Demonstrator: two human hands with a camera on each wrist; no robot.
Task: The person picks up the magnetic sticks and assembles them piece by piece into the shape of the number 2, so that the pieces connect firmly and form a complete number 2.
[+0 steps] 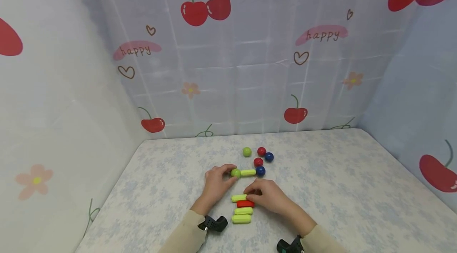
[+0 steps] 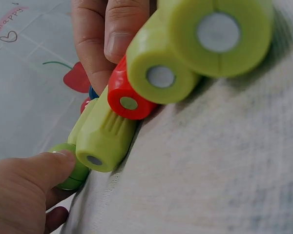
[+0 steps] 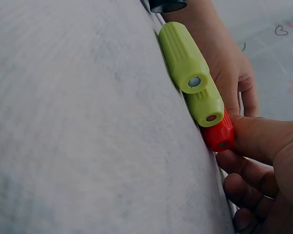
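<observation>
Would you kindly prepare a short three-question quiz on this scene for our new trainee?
1. True or false: the left hand pinches a green ball.
2. What colour is the ball at the opposite end of the yellow-green rod beside it? A) red B) blue C) green
3. In the head view, how many red rods lie near the right hand?

Key: 1. True. 2. B. 3. One.

Nearest rod, cropped in left-wrist view
</observation>
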